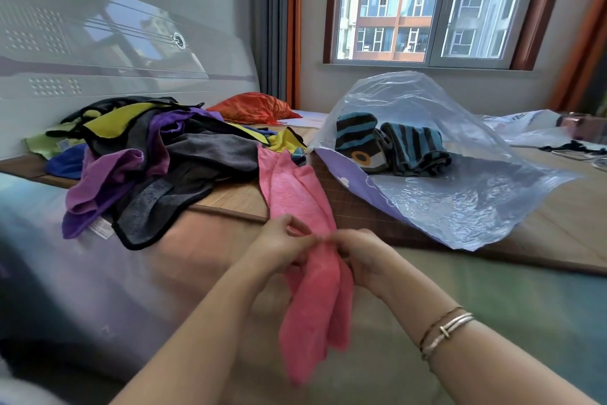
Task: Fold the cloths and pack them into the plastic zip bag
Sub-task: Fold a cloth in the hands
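The left hand (pixel 282 245) and right hand (pixel 356 253) each pinch the long pink terry cloth (pixel 312 289) between them; it trails above and below the grip. Up-left lies a heap of coloured cloths (pixel 147 158) on the bed (pixel 230 197); up-right, the clear plastic zip bag (pixel 460 201) holding striped cloths (pixel 410 148), beneath a window (pixel 427 3).

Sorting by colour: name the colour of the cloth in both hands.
Pink cloth, clearest in the head view.

daylit window (pixel 427 7) facing apartment blocks; grey and orange curtains (pixel 279 20) beside it; glossy white headboard (pixel 115 53) left
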Demonstrator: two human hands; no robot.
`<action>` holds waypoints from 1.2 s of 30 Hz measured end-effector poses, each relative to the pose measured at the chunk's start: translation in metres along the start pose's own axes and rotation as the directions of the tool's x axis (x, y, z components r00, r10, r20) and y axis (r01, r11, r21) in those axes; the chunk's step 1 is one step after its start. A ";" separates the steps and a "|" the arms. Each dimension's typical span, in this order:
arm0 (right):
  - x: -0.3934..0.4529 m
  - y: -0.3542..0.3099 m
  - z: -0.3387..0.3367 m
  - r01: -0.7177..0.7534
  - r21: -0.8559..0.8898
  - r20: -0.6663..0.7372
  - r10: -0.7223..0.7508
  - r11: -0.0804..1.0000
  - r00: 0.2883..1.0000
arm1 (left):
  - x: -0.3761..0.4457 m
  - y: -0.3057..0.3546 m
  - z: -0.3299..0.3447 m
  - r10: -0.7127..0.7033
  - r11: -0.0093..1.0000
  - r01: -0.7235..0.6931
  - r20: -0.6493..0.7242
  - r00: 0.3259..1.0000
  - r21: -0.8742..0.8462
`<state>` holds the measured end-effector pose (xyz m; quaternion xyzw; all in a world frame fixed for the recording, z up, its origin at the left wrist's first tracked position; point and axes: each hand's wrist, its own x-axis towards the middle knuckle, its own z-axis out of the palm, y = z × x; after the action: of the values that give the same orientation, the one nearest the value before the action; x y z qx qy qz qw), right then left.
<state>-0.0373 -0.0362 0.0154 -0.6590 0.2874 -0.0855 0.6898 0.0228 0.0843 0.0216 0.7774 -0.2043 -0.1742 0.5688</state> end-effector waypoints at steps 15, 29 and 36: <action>-0.003 -0.006 -0.019 0.278 -0.242 -0.145 -0.318 0.930 0.937 | 0.013 -0.014 0.000 -0.257 0.784 0.188 -0.033 0.966 -0.592; -0.061 -0.046 -0.054 0.525 -0.152 -0.219 -0.547 0.837 0.808 | 0.003 0.010 -0.052 0.037 0.960 -0.119 -0.308 0.951 -0.254; -0.093 -0.057 -0.110 0.688 0.137 -0.467 -0.566 0.713 0.680 | -0.036 0.049 -0.081 0.163 0.867 -0.318 -0.386 0.908 -0.383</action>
<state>-0.1548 -0.0906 0.1007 -0.5730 0.1561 -0.4920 0.6366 0.0270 0.1559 0.0938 0.6154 -0.1548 -0.0047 0.7728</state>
